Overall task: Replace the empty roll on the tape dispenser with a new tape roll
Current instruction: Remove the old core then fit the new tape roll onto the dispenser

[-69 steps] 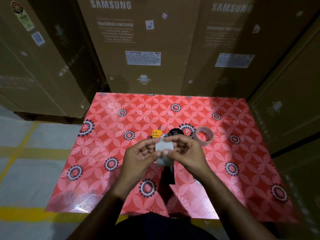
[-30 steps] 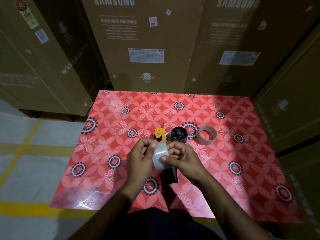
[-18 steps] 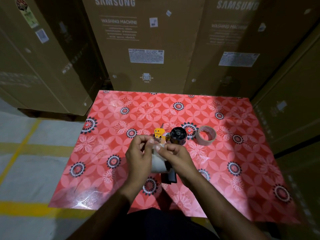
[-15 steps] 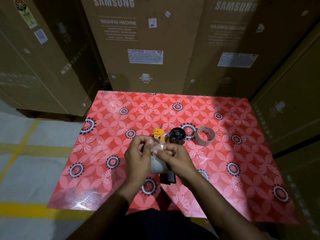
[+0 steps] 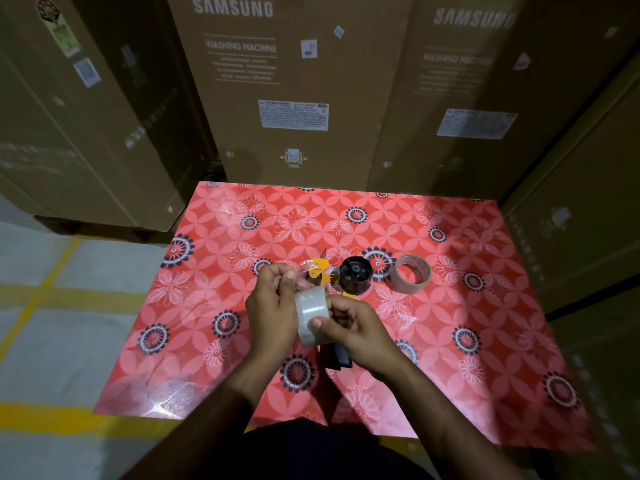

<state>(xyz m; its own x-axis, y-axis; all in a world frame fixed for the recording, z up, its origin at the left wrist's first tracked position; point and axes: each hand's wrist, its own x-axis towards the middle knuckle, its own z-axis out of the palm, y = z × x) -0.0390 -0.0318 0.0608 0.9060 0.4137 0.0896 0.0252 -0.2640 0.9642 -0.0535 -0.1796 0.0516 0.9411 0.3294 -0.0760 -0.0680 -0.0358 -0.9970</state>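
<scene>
The hands (image 5: 311, 317) and the tape roll (image 5: 312, 315) they hold cover most of the dispenser (image 5: 341, 355), whose handle alone pokes out below.

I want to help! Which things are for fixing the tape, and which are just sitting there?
For the job:
new tape roll, held in both hands
tape dispenser
empty roll

Just there:
cardboard boxes
flowery red table cover
</scene>
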